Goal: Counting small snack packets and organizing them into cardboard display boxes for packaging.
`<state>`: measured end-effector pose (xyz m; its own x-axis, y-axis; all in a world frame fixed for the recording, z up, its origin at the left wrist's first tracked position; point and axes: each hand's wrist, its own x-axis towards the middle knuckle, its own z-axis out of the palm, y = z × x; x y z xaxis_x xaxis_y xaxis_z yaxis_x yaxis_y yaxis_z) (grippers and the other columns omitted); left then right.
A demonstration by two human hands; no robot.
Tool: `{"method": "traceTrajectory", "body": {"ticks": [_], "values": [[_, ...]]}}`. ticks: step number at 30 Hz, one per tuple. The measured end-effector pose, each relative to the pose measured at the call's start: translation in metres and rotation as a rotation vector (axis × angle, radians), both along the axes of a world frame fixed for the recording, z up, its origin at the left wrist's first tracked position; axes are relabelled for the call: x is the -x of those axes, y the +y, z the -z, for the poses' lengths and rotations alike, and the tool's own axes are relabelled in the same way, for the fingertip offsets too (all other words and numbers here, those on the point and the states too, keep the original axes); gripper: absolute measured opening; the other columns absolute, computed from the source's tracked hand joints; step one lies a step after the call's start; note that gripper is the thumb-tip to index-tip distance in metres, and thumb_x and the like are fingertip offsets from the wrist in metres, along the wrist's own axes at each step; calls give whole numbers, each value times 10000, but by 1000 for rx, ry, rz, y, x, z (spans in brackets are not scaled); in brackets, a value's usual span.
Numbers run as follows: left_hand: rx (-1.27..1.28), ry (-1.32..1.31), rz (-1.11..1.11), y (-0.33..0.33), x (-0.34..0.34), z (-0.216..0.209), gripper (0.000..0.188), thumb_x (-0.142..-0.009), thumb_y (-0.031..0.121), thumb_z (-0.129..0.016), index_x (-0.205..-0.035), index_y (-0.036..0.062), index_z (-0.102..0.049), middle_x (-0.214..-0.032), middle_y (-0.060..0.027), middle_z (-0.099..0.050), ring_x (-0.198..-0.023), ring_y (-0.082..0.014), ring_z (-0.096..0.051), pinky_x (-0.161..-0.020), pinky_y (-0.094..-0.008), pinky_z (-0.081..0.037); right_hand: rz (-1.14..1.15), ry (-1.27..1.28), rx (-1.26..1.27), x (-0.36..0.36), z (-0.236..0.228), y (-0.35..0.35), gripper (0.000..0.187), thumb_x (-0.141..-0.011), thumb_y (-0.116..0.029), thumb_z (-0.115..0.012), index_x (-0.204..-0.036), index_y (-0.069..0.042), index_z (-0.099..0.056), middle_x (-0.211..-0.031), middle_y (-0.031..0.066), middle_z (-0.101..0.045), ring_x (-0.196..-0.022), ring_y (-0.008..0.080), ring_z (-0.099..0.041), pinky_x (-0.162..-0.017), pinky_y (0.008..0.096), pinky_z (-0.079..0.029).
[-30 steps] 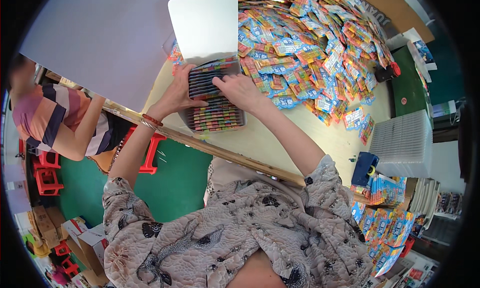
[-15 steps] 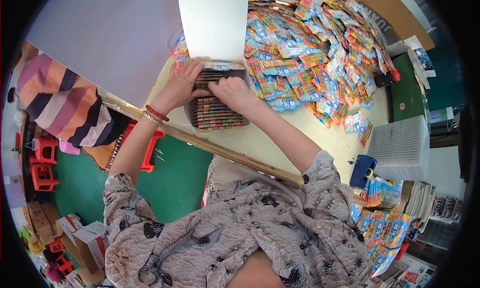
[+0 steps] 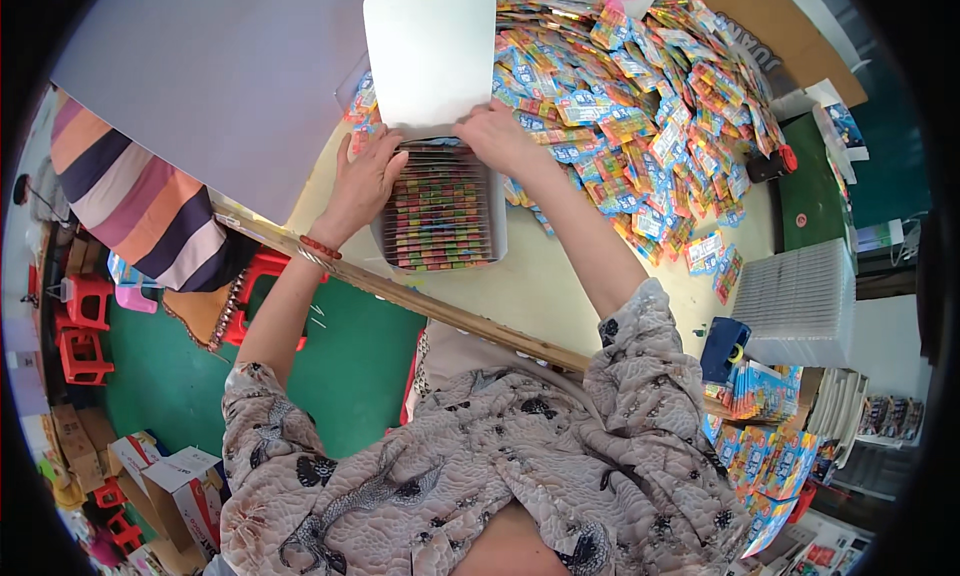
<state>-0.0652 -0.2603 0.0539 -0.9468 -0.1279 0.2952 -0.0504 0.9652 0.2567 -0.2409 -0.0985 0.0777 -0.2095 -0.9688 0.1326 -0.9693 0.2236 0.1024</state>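
A white box (image 3: pixel 500 238) with its lid (image 3: pixel 430 61) raised stands on the table before me. Thin, colourful candy packets (image 3: pixel 440 221) stand in it on edge, in a tight row. My left hand (image 3: pixel 366 176) lies at the box's far left corner, fingers stretched and thumb apart, the fingertips by the lid's base. At the opposite corner my right hand (image 3: pixel 500 141) has its bent fingers on the lid's lower right edge. Its fingertips are partly hidden. To the right spreads a big heap of loose candy packets (image 3: pixel 630 116).
A grey panel (image 3: pixel 200 86) covers the table's left part. Right of the heap are a black-and-red object (image 3: pixel 772 164), a stack of clear plastic trays (image 3: pixel 795 301) and a blue tape dispenser (image 3: pixel 725 350). A person in a striped top (image 3: pixel 140 196) is at the left. Red stools (image 3: pixel 85 301) stand on the green floor.
My right hand has moved from among the packets in the box up and right to the lid's base. My left hand has shifted slightly down and left. The person at left has shifted.
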Motion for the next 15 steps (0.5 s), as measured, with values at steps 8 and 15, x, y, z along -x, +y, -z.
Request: {"method": "traceTrajectory", "body": {"ticks": [8,15], "values": [[-43,74,-217,18,13,5,359,-1005,315,-366,-1293,138,-485,-1271,-64,-531,-1310,-224,-386,-1077,-518,-190,85,-80,10,4,9,0,142,-804,-62,-558,-890,-86,-668,-824,104,-659,-894,287,-630,-929,435,-384],[4,280,-100,17,5,-3,390,-955,254,-497,-1339,186,-481,-1156,-41,-528,-1170,-205,-447,-1035,-430,-247,30,-381,378,-26,-10,34,184,-756,11,-579,-917,-56,-637,-811,119,-649,-907,294,-605,-900,427,-406]]}}
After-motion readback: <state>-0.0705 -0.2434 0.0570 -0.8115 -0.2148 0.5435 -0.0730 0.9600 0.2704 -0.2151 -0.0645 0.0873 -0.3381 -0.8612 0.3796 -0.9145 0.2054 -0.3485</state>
